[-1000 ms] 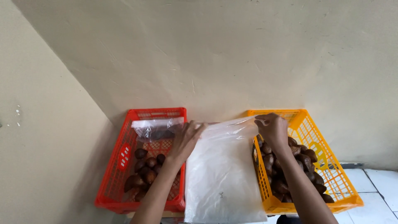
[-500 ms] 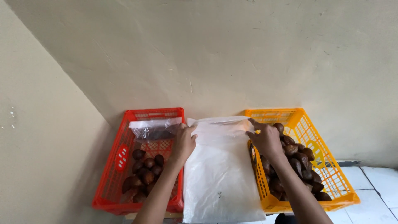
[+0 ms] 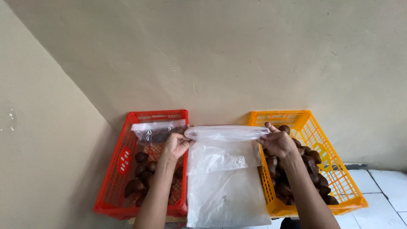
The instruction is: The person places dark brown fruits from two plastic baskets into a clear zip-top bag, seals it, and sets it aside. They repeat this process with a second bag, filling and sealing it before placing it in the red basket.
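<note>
Plastic bag (image 3: pixel 224 186), clear and large, hangs between two crates set against a beige wall (image 3: pixel 237 55), its mouth stretched wide between a person's hands and its body draped down over the gap between the crates. At left stands a red crate (image 3: pixel 116 186), partly filled with dark brown, scaly fruit (image 3: pixel 142 174), with a second, crumpled clear bag (image 3: pixel 157 130) lying across its far end. At right, an orange crate (image 3: pixel 339 186) holds a fuller heap of the same brown fruit (image 3: pixel 313 167). White floor tiles (image 3: pixel 388 186) show at the lower right. The left hand (image 3: pixel 176 145) is closed on the bag's left rim, fingers curled over the film; the right hand (image 3: pixel 277 143) pinches the right rim, thumb raised, directly above the orange crate's fruit. The step in hand appears to be opening the bag's mouth, with nothing yet inside it. A next move would seem to call for keeping the rim held apart on one side while the other hand comes free, since the thin film looks likely to fall shut.
</note>
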